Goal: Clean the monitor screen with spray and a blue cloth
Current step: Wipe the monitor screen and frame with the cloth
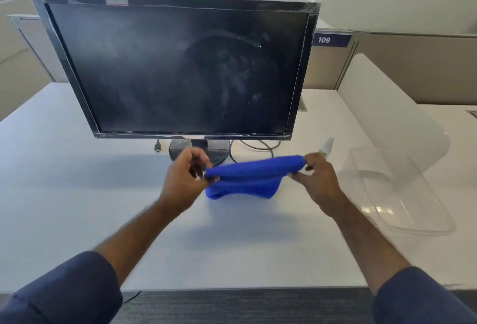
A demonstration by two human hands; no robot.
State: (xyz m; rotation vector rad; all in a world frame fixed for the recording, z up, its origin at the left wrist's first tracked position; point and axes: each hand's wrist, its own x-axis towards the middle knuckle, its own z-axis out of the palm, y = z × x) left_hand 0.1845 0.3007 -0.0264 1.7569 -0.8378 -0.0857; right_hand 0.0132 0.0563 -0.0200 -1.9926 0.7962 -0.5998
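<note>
Stretching between two hands, one blue cloth (247, 176) hangs just above the tabletop (77, 168), near its middle and in front of the monitor's round base (222, 149). The left hand (185, 179) pinches the cloth's left end with fingers clamped on it; the right hand (317, 176) grips the right end the same way, fingers closed on the fabric. One monitor (178, 68) stands toward the far edge, its dark screen smeared and streaked. One spray bottle (326, 146) stands behind the right hand, partly hidden by it. One clear plastic tub (402, 194) lies near the right edge. A dark cable (258, 146) loops by the base, and one loose plug (157, 146) lies to the base's left.
</note>
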